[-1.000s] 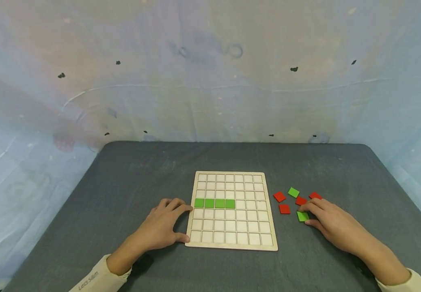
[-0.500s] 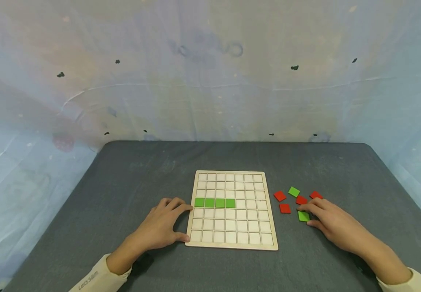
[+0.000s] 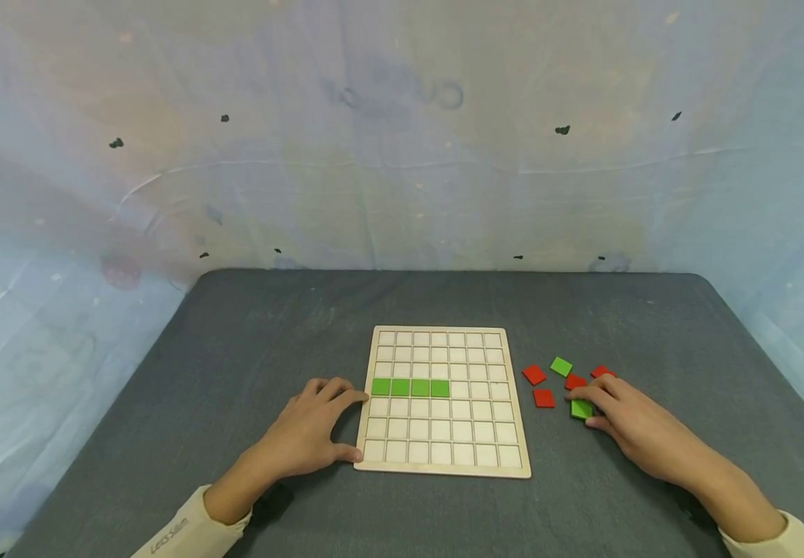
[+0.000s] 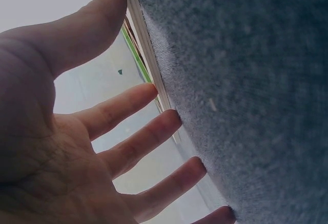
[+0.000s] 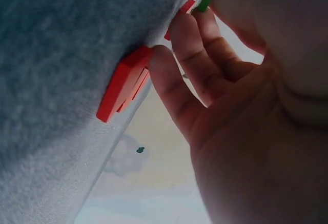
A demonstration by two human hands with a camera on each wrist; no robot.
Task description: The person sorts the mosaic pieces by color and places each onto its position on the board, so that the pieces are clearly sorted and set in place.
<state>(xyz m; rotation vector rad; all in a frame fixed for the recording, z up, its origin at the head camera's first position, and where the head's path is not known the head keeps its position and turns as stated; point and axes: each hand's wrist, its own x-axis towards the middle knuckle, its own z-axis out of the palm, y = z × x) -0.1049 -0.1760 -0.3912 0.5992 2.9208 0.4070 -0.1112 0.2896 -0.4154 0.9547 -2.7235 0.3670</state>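
Observation:
In the head view a light wooden grid board [image 3: 449, 470] lies on the dark grey table. Several green square tiles [image 3: 410, 387] fill the left part of its middle row. My left hand [image 3: 307, 434] rests at the board's left side, index fingertip and thumb touching its edge; the left wrist view shows the fingers [image 4: 120, 112] spread and fairly straight. At the right, my right hand [image 3: 642, 430] pinches a green square tile [image 3: 581, 410] between thumb and index finger. Only a sliver of that tile [image 5: 205, 1] shows in the right wrist view.
Around the right hand lie several red square tiles [image 3: 543, 398] and another green tile [image 3: 561, 366]. One red tile [image 5: 123, 83] is close to the fingers in the right wrist view. A pale patterned cloth [image 3: 402, 170] hangs behind the table [image 3: 276, 302].
My right thumb and index finger have closed on the green tile, which has shifted very slightly and now looks a little tilted. The left hand and board have stayed in place.

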